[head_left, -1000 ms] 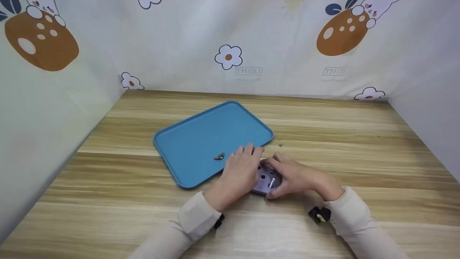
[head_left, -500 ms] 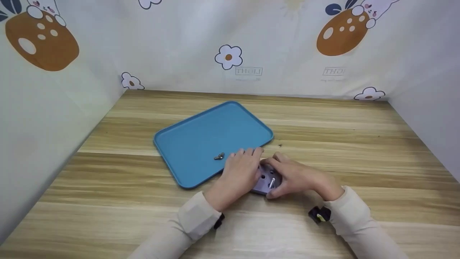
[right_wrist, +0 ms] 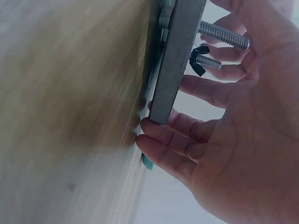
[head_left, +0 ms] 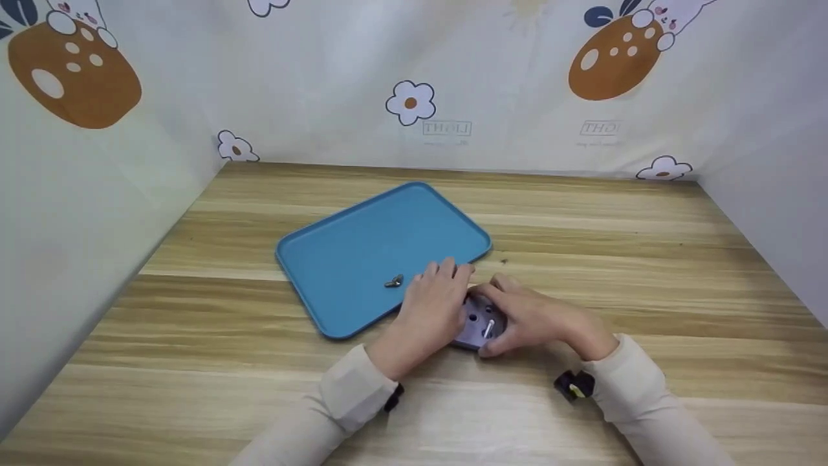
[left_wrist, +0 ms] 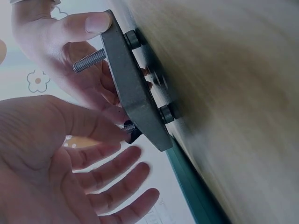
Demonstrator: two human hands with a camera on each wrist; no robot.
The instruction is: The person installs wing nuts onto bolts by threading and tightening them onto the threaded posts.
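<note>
A thick grey metal plate (head_left: 472, 333) with round holes stands just right of the tray. My right hand (head_left: 537, 320) grips its edge, thumb on the near side and fingers round the far side. A bare bolt (head_left: 490, 329) sticks up near the right thumb. On a second threaded bolt (right_wrist: 210, 62) sits a black wing nut (right_wrist: 198, 68), hidden from the head view. My left hand (head_left: 430, 307) reaches over the plate's left side; in the left wrist view its thumb and index fingertips pinch the wing nut, other fingers loose. Bolt heads (left_wrist: 132, 40) show under the plate.
A blue tray (head_left: 381, 233) lies at an angle behind and left of the hands. Several small metal parts (head_left: 394, 281) rest in it near its front edge. The wood-grain table (head_left: 582, 226) meets patterned cloth walls (head_left: 517, 97) at the back and sides.
My left fingers dip slightly toward the near side, then lift back up around the wing nut. The right hand, plate and tray stay where they are.
</note>
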